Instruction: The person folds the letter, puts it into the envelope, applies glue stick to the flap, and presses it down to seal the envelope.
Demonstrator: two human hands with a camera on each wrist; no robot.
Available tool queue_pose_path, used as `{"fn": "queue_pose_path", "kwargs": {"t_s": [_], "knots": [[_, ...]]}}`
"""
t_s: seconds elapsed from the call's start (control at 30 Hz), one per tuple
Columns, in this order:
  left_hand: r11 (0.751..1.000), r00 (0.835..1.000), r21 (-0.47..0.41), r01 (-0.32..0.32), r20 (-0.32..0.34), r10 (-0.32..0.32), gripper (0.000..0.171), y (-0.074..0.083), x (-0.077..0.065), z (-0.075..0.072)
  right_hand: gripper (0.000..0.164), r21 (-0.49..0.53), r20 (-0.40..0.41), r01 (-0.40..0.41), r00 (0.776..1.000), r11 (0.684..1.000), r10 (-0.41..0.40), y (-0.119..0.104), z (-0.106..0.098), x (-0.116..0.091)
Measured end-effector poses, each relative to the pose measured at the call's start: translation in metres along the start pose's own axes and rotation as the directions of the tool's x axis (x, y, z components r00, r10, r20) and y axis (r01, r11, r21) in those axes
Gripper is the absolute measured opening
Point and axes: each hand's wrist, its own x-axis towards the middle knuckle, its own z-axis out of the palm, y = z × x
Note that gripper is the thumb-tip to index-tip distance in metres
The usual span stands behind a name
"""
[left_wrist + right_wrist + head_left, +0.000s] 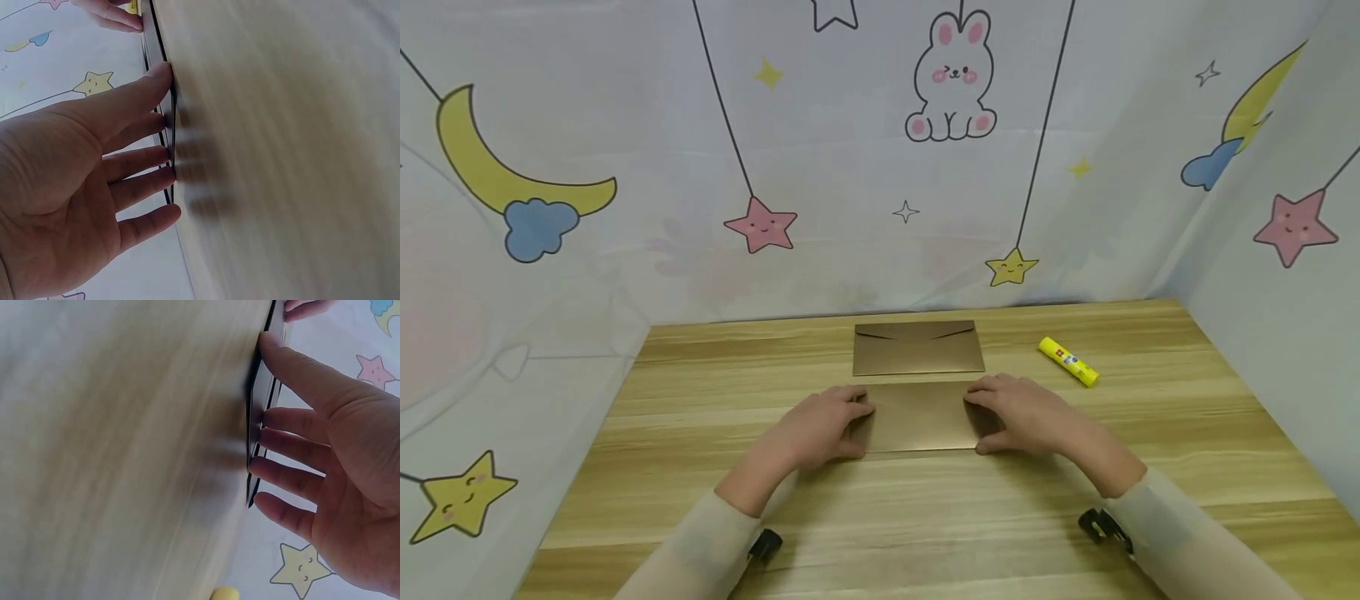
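Observation:
A bronze-coloured envelope (921,417) lies on the wooden table with its plain side up, long edges running left to right. My left hand (826,427) touches its left end, and my right hand (1022,414) touches its right end. In the left wrist view the left hand (75,181) has its fingers spread and nearly straight, the tips along the thin dark edge. The right hand (350,469) shows a similar pose in the right wrist view. Just behind lies a second bronze envelope (917,357), its flap lines facing up, untouched.
A yellow glue stick (1068,361) lies at the back right of the wooden table (715,433). White cloth (865,167) printed with stars, moons and a rabbit hangs behind the table and at both sides. Black straps or mounts sit at both wrists.

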Motion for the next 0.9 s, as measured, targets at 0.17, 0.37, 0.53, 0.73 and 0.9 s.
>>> {"fn": "queue_pose_path", "kwargs": {"t_s": [0.17,0.37,0.53,0.73,0.9], "knots": [[1.000,1.000,0.009,-0.006,0.012,0.006,0.067,-0.005,0.006,-0.001,0.077,0.001,0.000,-0.002,1.000,1.000,0.002,0.004,-0.001,0.003],[1.000,1.000,0.013,-0.004,0.028,0.003,0.068,-0.006,0.009,-0.003,0.076,0.013,0.012,-0.009,1.000,1.000,0.009,0.007,-0.002,0.005],[1.000,1.000,0.013,0.007,0.029,-0.008,0.068,-0.006,0.010,-0.004,0.077,0.019,0.021,-0.013,1.000,1.000,0.013,0.008,-0.003,0.007],[1.000,1.000,-0.013,0.005,0.001,-0.005,0.069,-0.007,0.008,-0.005,0.077,0.014,-0.006,-0.002,1.000,1.000,0.002,0.007,-0.005,0.007],[0.998,0.996,-0.057,0.010,-0.092,-0.015,0.070,-0.013,0.004,-0.007,0.074,0.010,-0.072,0.011,0.997,1.000,-0.010,0.007,-0.009,0.004]]}}
